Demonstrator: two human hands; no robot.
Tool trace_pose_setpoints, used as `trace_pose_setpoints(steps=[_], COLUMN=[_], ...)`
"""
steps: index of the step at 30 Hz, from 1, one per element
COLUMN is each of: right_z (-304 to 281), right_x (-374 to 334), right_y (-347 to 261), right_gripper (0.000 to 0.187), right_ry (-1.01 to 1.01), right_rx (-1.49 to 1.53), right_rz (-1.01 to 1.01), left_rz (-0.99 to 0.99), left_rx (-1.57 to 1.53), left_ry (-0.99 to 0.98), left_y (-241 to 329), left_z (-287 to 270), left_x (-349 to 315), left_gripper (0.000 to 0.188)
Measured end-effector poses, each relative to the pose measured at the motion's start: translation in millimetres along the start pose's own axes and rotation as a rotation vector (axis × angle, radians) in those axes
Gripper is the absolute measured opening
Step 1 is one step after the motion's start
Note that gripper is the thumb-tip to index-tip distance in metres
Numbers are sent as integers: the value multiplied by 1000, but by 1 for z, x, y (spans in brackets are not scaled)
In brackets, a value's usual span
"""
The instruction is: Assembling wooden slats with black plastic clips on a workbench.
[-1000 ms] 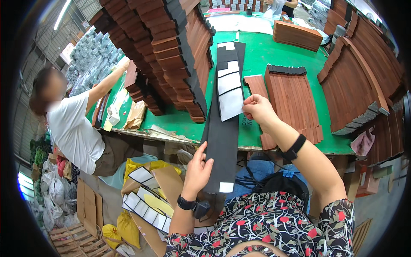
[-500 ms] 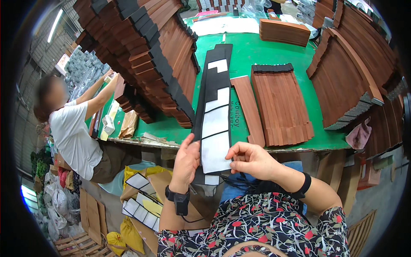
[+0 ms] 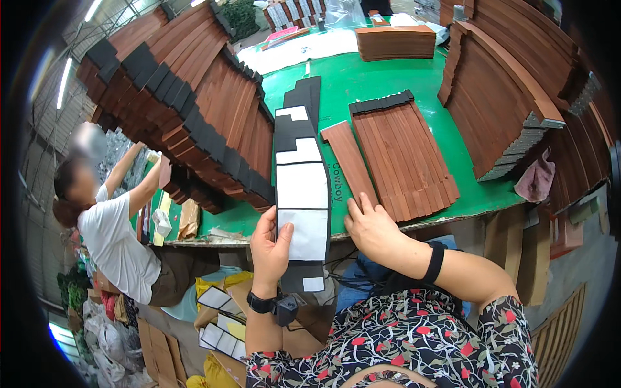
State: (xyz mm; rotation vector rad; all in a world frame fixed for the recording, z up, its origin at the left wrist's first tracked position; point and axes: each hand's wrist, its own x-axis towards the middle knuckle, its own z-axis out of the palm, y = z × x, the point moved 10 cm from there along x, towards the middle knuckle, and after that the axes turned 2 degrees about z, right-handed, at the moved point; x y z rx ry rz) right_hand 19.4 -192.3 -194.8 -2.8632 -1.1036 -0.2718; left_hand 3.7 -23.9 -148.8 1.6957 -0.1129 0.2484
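Note:
My left hand grips the lower part of a long black strip, thumb on its face and fingers behind the left edge. White panels cover much of the strip's face, and its far end has cut-out shapes. Beneath it lies another black strip, mostly covered. My right hand is open, with its fingertips at the near end of a single reddish-brown wooden slat. To the right of that slat, several like slats lie side by side, with black pieces on their far ends.
Tall stacks of brown slats with black ends rise at the left of the green table. More stacks stand at the right, beside a pink cloth. A co-worker in a white shirt reaches over the table at left.
My left hand, open beside the strip before, has closed on it and the strip has shifted left. My right hand has left the strip's lower edge and moved to the single slat's end.

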Motion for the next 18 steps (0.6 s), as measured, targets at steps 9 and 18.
trace_pose_setpoints(steps=[9, 18], right_z=[-9, -49], right_x=[4, -12], right_y=[2, 22], right_gripper=[30, 39], right_ry=[-164, 244], right_rx=[-33, 102], right_rz=[-214, -23], left_rz=[-58, -78], left_rx=[-30, -147], left_ry=[18, 15], left_y=[-35, -36], left_z=[5, 11], left_x=[-17, -30], left_gripper=[44, 44])
